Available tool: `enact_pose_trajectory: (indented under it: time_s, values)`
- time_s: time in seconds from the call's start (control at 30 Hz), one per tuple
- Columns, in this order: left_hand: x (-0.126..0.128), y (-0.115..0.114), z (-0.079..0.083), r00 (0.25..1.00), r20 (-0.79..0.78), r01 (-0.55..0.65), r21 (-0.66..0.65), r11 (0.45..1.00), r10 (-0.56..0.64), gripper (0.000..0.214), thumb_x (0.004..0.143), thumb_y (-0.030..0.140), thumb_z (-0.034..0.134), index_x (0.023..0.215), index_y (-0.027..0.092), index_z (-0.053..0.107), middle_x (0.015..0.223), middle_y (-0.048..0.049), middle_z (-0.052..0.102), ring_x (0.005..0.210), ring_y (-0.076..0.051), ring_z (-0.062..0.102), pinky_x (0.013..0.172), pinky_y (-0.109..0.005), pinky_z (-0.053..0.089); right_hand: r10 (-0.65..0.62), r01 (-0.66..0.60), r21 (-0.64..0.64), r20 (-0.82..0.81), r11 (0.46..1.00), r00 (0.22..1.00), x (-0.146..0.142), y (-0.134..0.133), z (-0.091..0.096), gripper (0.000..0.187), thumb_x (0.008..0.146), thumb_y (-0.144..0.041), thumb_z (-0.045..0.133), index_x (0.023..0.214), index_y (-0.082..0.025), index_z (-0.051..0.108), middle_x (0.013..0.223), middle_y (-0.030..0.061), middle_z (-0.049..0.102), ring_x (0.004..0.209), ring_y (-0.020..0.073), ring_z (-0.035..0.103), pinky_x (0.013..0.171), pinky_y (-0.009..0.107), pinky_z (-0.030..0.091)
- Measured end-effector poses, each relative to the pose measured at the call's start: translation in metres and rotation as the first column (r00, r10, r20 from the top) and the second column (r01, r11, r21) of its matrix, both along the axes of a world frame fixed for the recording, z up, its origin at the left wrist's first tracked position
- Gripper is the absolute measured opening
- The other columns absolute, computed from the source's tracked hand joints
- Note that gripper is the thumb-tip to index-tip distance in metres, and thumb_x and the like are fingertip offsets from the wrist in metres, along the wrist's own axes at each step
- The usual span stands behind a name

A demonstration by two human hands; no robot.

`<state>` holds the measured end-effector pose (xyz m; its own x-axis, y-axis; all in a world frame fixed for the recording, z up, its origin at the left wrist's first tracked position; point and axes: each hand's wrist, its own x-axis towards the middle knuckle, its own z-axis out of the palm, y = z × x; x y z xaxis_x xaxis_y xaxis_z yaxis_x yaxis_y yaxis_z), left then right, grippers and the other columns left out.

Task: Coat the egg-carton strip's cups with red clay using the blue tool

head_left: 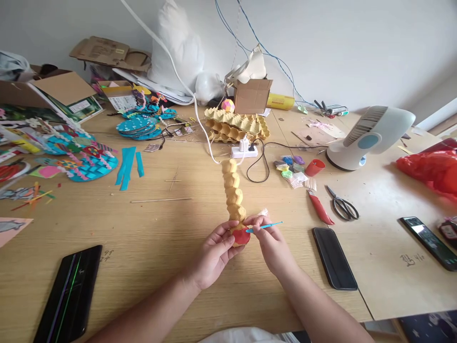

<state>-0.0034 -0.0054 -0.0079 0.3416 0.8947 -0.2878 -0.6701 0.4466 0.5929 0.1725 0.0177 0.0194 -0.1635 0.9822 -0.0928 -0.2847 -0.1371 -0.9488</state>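
Observation:
A strip of yellow egg-carton cups (233, 196) stretches away from me over the wooden table. Its near end cup carries a smooth red layer (241, 236) on the face toward me. My left hand (218, 247) is closed around that end cup, thumb in front and fingers beneath. Pinched in my right hand (270, 240) is a thin blue modelling tool (264, 227), its left tip at the red layer. A bit of clear wrapping (263, 212) lies just behind the right hand.
Several small clay packets (289, 169), a red cup (314, 166), a red utility knife (320, 207), scissors (342, 203) and a phone (334, 258) lie to the right. Behind are a power strip (244, 151), egg cartons (235, 125) and a fan (371, 136). A black tablet (69, 290) lies front left.

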Motion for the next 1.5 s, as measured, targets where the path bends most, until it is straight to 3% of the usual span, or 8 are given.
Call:
enact_pose_trajectory:
  time_s: [0.37, 0.63, 0.8, 0.9, 1.03, 1.2, 1.5]
  values:
    - [-0.003, 0.002, 0.003, 0.999, 0.039, 0.028, 0.035, 0.999, -0.030, 0.031, 0.094, 0.026, 0.068, 0.126, 0.025, 0.068, 0.124, -0.0069, 0.072, 0.112, -0.018, 0.066, 0.090, -0.030, 0.053, 0.000, -0.002, -0.015, -0.101, 1.000, 0.995, 0.000, -0.001, 0.004, 0.021, 0.092, -0.040, 0.067, 0.078, -0.024, 0.061, 0.103, 0.0046, 0.070, 0.104, 0.0241, 0.059, 0.094, 0.039, 0.044]
    - [-0.003, 0.001, 0.000, 0.996, 0.071, 0.052, 0.045, 0.998, -0.055, 0.050, 0.085, 0.011, 0.076, 0.131, 0.027, 0.065, 0.133, -0.0054, 0.067, 0.115, -0.017, 0.064, 0.096, -0.028, 0.048, 0.045, -0.070, -0.126, -0.192, 0.990, 0.980, 0.001, -0.001, 0.011, 0.024, 0.088, -0.043, 0.072, 0.079, -0.024, 0.061, 0.110, 0.0050, 0.068, 0.110, 0.0248, 0.060, 0.091, 0.039, 0.049]
    - [-0.001, 0.002, 0.005, 0.990, -0.126, 0.081, 0.123, 0.989, -0.065, 0.053, 0.082, 0.015, 0.080, 0.131, 0.027, 0.066, 0.136, -0.0087, 0.065, 0.121, -0.022, 0.061, 0.099, -0.033, 0.048, 0.058, -0.096, -0.143, -0.249, 0.985, 0.967, 0.006, 0.000, 0.012, 0.021, 0.091, -0.041, 0.071, 0.081, -0.025, 0.062, 0.110, 0.0044, 0.069, 0.112, 0.0245, 0.059, 0.090, 0.040, 0.051]
    - [-0.002, 0.004, 0.007, 0.952, -0.303, 0.098, 0.195, 0.976, -0.035, 0.052, 0.084, 0.021, 0.080, 0.134, 0.025, 0.065, 0.136, -0.0119, 0.066, 0.125, -0.028, 0.060, 0.103, -0.039, 0.048, 0.052, -0.088, -0.127, -0.258, 0.988, 0.965, 0.008, 0.001, 0.012, 0.020, 0.092, -0.039, 0.070, 0.081, -0.025, 0.062, 0.109, 0.0047, 0.069, 0.113, 0.0243, 0.059, 0.089, 0.039, 0.051]
    - [-0.004, 0.006, 0.004, 0.899, -0.438, 0.130, 0.281, 0.951, 0.007, 0.052, 0.085, 0.023, 0.078, 0.135, 0.025, 0.063, 0.135, -0.0131, 0.067, 0.125, -0.030, 0.062, 0.101, -0.039, 0.051, 0.051, -0.084, -0.117, -0.265, 0.990, 0.963, 0.007, 0.003, 0.011, 0.021, 0.093, -0.040, 0.069, 0.080, -0.024, 0.062, 0.108, 0.0049, 0.070, 0.109, 0.0244, 0.061, 0.090, 0.039, 0.051]
    - [-0.004, 0.007, -0.001, 0.857, -0.509, 0.144, 0.381, 0.913, 0.077, 0.053, 0.085, 0.022, 0.078, 0.135, 0.025, 0.060, 0.131, -0.0126, 0.069, 0.120, -0.028, 0.064, 0.098, -0.036, 0.052, 0.058, -0.111, -0.135, -0.350, 0.985, 0.935, 0.006, 0.005, 0.007, 0.019, 0.095, -0.039, 0.066, 0.083, -0.025, 0.060, 0.104, 0.0033, 0.070, 0.102, 0.0219, 0.064, 0.089, 0.036, 0.050]
    - [-0.002, 0.008, -0.012, 0.878, -0.471, 0.117, 0.373, 0.920, 0.079, 0.048, 0.085, 0.025, 0.078, 0.129, 0.027, 0.058, 0.131, -0.0098, 0.067, 0.120, -0.026, 0.063, 0.096, -0.035, 0.054, 0.070, -0.133, -0.136, -0.391, 0.982, 0.918, 0.005, 0.006, 0.002, 0.019, 0.095, -0.036, 0.067, 0.082, -0.024, 0.060, 0.104, 0.0034, 0.070, 0.103, 0.0203, 0.063, 0.090, 0.034, 0.050]
